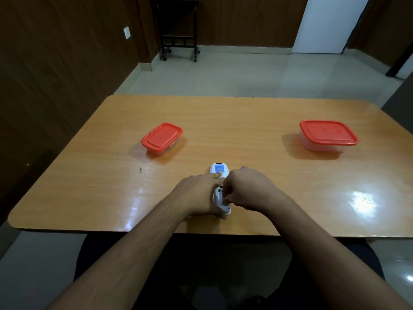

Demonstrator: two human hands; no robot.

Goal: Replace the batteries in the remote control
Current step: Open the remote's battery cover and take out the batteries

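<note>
A wide, glossy orange-brown wooden table (pixel 268 180) with rounded corners fills the middle of the view, and window light glares off its near right part. Beyond it lie a pale tiled floor (pixel 223 72), dark wood-panelled walls, a black wheeled stand (pixel 178 30) at the back and a white door (pixel 324 23) to the right.

2 bare forearms reach in from the near edge and meet just right of the table's centre line, close to the near edge.

On the right side of the table stands a clear rectangular plastic box with a red lid (pixel 328 135). A lower, smaller clear box with a red lid (pixel 162 138) sits well apart from it on the left side, turned at an angle.

The left hand (pixel 196 195) lies along the left side of a white remote control (pixel 220 189), its forefinger stretched across the body just under a blue label (pixel 219 168), its thumb near the bottom end. The remote lies back-up on the table, lengthwise away from the person, with the battery bay open.

The right hand (pixel 248 190) is curled, its fingertips bunched down into the open bay; whether they pinch a battery I cannot tell.

A small dark speck (pixel 140 169) lies on the table to the left.
</note>
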